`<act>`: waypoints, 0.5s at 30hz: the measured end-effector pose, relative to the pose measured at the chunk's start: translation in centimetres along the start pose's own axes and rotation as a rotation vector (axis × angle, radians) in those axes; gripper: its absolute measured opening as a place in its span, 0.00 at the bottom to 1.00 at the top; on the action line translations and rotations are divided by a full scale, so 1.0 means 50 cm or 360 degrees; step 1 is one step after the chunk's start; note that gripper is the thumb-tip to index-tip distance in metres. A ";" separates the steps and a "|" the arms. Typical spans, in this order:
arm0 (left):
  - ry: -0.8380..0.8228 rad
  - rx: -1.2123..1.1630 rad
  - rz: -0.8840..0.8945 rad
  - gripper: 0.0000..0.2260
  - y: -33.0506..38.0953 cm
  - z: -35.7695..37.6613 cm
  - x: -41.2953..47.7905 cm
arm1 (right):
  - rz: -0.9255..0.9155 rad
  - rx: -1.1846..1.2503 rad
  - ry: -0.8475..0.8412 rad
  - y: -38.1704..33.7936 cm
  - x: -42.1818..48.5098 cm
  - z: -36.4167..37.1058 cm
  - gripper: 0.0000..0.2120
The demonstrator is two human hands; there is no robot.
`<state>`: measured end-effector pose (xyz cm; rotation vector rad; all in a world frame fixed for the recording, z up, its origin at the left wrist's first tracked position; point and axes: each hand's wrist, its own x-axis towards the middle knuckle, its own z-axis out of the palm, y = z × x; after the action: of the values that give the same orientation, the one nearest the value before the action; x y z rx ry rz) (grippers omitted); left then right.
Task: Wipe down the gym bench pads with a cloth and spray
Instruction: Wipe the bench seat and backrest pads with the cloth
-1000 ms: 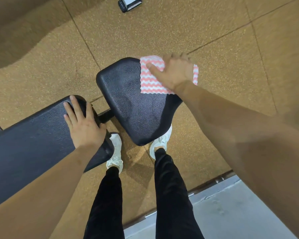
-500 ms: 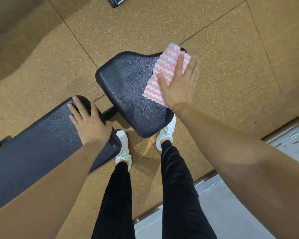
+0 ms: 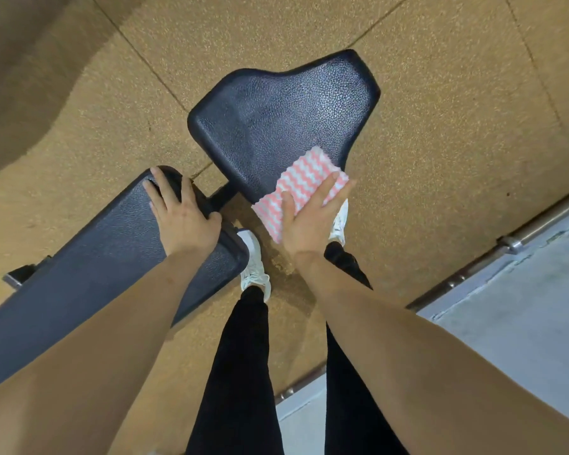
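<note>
Cloth point(image 3: 296, 188), thin and limp, lies at near edge of seat pad point(image 3: 276, 126), pinned flat under right hand point(image 3: 309, 221), fingers extended; best handled by palm pressure. Left hand point(image 3: 184, 218) rests splayed on back pad point(image 3: 96, 257).

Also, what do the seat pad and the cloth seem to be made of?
Seat pad: probably black vinyl or faux leather, with a pebbled grain and soft sheen. Cloth: likely thin nonwoven wipe with pink and white wavy stripes, limp under the right hand.

Cloth point(image 3: 301, 188): pink-and-white zigzag stripes. Bench pads point(image 3: 286, 123): black, pebbled grain. Floor point(image 3: 440, 142) beside the bench: speckled tan. Trousers point(image 3: 240, 372): black. Shoes point(image 3: 253, 267): white.
</note>
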<state>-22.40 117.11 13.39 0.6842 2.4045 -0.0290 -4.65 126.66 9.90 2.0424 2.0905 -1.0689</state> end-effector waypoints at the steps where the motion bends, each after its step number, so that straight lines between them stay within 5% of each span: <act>1: -0.0006 0.0003 0.0009 0.37 -0.001 -0.001 0.000 | 0.0131 0.0161 0.0015 -0.005 -0.020 0.017 0.45; 9: -0.0063 -0.0010 0.0033 0.36 -0.027 -0.003 -0.003 | 0.0803 0.1232 0.0069 -0.011 -0.019 0.035 0.39; 12: -0.0078 -0.0010 -0.0002 0.36 -0.020 -0.010 -0.007 | 0.1072 0.1559 -0.0134 -0.010 0.012 -0.004 0.37; 15: -0.0082 0.0008 -0.0021 0.35 -0.012 -0.016 -0.012 | 0.1236 0.1636 -0.0380 0.014 0.041 -0.020 0.53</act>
<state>-22.75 116.43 14.28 0.6625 2.3603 -0.0577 -3.90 128.84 9.38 2.4639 0.4375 -2.2248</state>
